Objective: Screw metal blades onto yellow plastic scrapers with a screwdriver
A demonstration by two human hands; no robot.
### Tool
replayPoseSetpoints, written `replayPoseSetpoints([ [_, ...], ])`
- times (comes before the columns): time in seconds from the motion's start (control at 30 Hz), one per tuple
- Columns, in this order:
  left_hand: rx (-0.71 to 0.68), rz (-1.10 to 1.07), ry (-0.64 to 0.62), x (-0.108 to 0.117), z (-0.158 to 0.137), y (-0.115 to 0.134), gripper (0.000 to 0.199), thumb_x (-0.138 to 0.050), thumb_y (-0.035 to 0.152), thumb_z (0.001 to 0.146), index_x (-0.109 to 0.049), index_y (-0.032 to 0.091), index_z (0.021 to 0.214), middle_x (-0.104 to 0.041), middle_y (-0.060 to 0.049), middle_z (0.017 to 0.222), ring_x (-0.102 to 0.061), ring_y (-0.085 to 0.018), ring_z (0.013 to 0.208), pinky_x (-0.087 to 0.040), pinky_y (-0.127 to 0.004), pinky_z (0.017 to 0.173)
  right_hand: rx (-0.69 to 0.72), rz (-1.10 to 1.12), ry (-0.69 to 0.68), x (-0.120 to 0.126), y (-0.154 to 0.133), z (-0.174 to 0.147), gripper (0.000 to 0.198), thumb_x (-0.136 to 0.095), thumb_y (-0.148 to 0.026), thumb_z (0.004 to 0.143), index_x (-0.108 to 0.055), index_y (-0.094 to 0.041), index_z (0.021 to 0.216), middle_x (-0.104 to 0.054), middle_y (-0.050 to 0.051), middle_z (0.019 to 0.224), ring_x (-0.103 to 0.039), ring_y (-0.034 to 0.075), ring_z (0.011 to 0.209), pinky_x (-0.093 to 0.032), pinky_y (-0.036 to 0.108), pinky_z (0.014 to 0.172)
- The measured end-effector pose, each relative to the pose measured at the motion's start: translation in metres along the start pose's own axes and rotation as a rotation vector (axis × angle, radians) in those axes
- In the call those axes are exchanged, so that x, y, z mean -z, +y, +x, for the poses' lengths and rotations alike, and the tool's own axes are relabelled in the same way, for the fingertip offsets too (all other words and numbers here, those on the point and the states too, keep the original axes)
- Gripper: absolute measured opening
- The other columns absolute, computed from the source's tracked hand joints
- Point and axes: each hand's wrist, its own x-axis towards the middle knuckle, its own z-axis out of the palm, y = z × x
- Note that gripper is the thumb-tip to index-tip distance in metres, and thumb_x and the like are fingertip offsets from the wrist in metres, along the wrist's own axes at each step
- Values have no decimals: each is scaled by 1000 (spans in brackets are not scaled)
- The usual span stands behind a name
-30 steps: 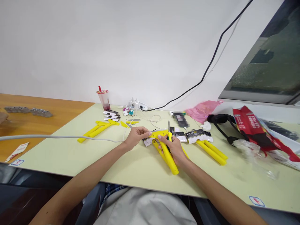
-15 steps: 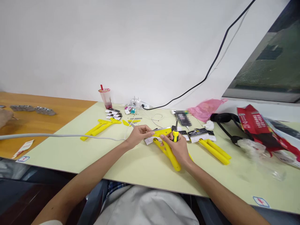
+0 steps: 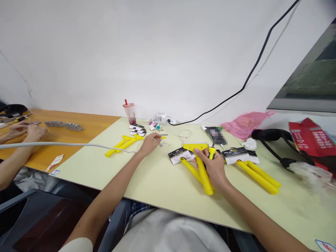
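Observation:
In my right hand are both a yellow T-shaped scraper, its wide head turned to the left, and a screwdriver with a yellow and black handle, its shaft pointing up. My left hand is at the middle of the table, fingertips pinched on a small flat yellow plate. Thin grey blades and tiny loose bits lie around those fingers. Under the scraper rests another yellow handle, with a black and white card packet beside it.
Yellow scrapers lie to the left, more yellow handles to the right. A drink cup, a power strip, a phone and a pink bag line the back. A grey cable crosses leftward. Another person's hands work at the left.
My left hand has let go of the scraper head and moved left and back to the small yellow parts. My right hand still holds scraper and screwdriver. The view has turned left.

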Motion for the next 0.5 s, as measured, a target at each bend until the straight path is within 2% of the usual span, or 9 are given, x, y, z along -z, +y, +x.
replayPoseSetpoints([
  [0.23,-136,188,-144,-18,-8,-3,13,-71,25,91,-77,20,101,-76,-10,105,-68,-27,103,-53,-46,100,-214,66,-49,-2,8,2,64,-103,-47,61,-45,-24,77,-64,-3,73,-71,18,68,-52,23,46],
  [0.4,-190,272,-185,-26,-8,0,15,-69,27,96,-81,21,103,-74,-12,110,-65,-30,113,-50,-48,106,-221,49,-120,-2,14,2,64,-101,-50,63,-45,-24,78,-67,-1,76,-72,19,68,-52,25,47],
  [0.5,-193,300,-213,-32,2,-1,13,-71,27,95,-82,21,98,-74,-13,109,-66,-30,113,-49,-48,107,-221,-7,-132,-3,14,2,64,-100,-52,64,-44,-24,78,-69,-1,77,-74,21,69,-54,26,48],
])
